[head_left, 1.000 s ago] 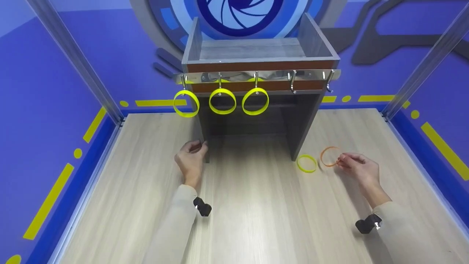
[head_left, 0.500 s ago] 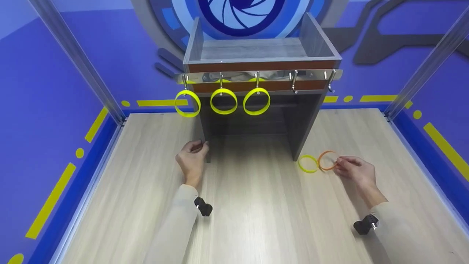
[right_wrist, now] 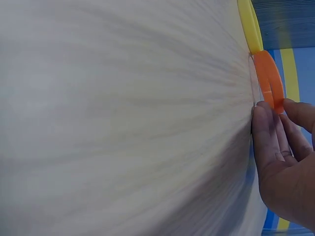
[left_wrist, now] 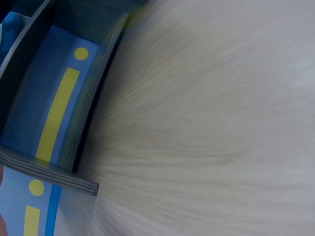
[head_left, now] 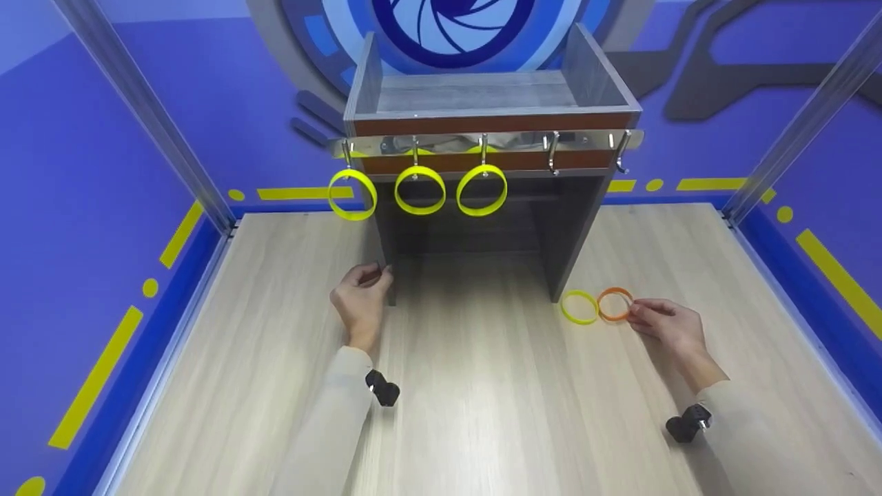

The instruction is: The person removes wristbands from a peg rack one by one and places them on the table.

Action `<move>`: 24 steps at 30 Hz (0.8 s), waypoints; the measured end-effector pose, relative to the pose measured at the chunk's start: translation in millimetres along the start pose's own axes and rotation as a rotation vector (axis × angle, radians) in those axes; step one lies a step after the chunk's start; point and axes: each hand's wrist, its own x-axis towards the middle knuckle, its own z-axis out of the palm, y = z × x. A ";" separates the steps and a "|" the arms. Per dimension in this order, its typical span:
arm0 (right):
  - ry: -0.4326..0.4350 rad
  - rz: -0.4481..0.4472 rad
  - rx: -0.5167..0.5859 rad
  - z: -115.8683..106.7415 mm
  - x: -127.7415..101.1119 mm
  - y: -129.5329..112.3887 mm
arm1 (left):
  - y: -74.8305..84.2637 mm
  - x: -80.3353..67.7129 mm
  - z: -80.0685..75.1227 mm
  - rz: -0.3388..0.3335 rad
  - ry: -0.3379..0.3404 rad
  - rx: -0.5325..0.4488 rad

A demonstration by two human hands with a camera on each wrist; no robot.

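Note:
In the head view, my right hand (head_left: 667, 326) pinches the right edge of an orange ring (head_left: 614, 304) between thumb and fingers, low at the table. In the right wrist view the thumb lies on top of the orange ring (right_wrist: 269, 81) and the fingers sit at its lower end. A yellow ring (head_left: 579, 307) lies on the table, directly left of the orange one and right up against it. My left hand (head_left: 360, 302) rests beside the left side panel of the grey shelf unit (head_left: 566, 234), fingers loosely curled and holding nothing.
A metal hook rail (head_left: 524, 141) runs along the unit's front. Yellow rings (head_left: 353, 195) hang from its three left hooks; the two right hooks (head_left: 553, 153) carry none. Blue printed walls (head_left: 124, 138) enclose the pale wooden table (head_left: 475, 386).
My right hand has brought the orange ring left and lowered it from a tilt to beside the yellow ring. My left hand has stayed by the side panel.

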 end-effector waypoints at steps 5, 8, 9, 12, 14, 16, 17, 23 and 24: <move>-0.014 0.001 -0.017 0.3 0.4 -0.8 | 0.5 -0.2 -0.2 -0.002 0.003 0.015; -0.013 0.003 -0.048 0.6 0.7 -1.3 | -0.4 -0.2 0.0 -0.001 0.005 0.013; -0.009 0.004 -0.061 0.7 0.8 -1.4 | -0.7 -0.2 0.3 -0.001 0.005 0.011; 0.001 0.007 -0.092 1.3 -0.1 -2.6 | -0.7 0.0 0.9 -0.004 0.003 -0.005; 0.007 0.006 -0.111 1.6 -1.5 -4.0 | -0.3 -0.1 1.2 -0.009 0.001 -0.014; 0.014 -0.001 -0.122 1.8 -2.7 -5.9 | 0.1 -0.3 1.2 -0.015 0.000 -0.017; 0.018 -0.007 -0.132 1.9 -3.4 -7.2 | 0.4 -0.3 1.2 -0.017 -0.001 -0.018; 0.053 -0.096 -0.219 2.9 -6.5 -18.9 | 0.8 -1.0 0.7 -0.015 -0.002 -0.009; 0.054 -0.113 -0.218 3.3 -7.1 -21.3 | 0.9 -1.0 0.7 -0.015 -0.002 -0.006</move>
